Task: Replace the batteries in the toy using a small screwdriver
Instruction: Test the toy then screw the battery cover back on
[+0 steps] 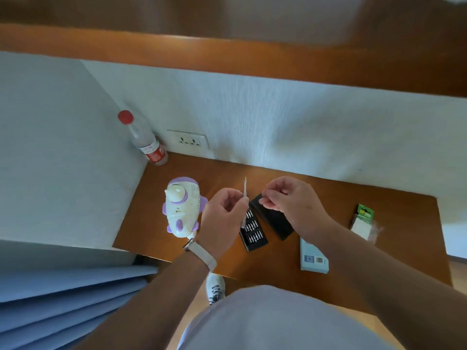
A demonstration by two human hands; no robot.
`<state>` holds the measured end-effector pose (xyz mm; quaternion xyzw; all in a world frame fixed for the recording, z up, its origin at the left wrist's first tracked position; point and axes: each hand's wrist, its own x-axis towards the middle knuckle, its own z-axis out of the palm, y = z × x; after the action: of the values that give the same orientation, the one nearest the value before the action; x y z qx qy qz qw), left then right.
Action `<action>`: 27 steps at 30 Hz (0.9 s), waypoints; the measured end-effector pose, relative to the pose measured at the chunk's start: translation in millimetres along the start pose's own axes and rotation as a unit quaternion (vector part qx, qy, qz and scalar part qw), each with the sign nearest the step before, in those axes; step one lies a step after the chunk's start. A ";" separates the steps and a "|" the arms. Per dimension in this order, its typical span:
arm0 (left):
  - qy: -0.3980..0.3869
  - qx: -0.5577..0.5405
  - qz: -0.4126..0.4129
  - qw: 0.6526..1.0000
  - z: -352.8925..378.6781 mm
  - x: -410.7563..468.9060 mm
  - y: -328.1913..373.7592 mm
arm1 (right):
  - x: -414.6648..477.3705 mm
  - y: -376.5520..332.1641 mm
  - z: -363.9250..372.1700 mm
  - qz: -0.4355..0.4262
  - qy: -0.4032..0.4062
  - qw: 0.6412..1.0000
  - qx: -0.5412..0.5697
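A white and purple toy lies on the brown table, left of centre. My left hand, with a watch on its wrist, holds a thin silver screwdriver upright just right of the toy. My right hand hovers beside the screwdriver's top with thumb and fingers pinched together; what they pinch is too small to tell. Beneath both hands lies an open black bit case with rows of bits, its black lid beside it. A green battery pack lies at the right.
A clear bottle with a red cap stands in the back left corner near a wall socket. A pale blue box lies near the table's front edge. White walls enclose the table at back and left. Blue fabric lies lower left.
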<state>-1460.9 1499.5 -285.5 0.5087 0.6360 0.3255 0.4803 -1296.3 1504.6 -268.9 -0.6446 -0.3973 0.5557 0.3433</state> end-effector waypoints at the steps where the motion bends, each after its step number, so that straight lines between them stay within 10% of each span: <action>1: 0.002 -0.004 0.012 1.000 -2.7 -3.1 8.0 | -5.7 -8.8 0.3 0.004 -0.006 0.999 0.046; 10: -0.058 -0.098 0.106 0.988 -34.3 -22.3 64.8 | -33.8 -71.8 -2.1 -0.011 -0.104 0.915 0.389; 27: -0.047 -0.142 0.139 0.979 -73.4 -27.2 82.2 | -51.1 -97.6 24.5 -0.042 -0.148 0.895 0.420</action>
<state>-1502.0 1501.1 -179.6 0.5331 0.4832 0.4519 0.5275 -1336.7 1502.8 -163.6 -0.3339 -0.1997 0.7447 0.5422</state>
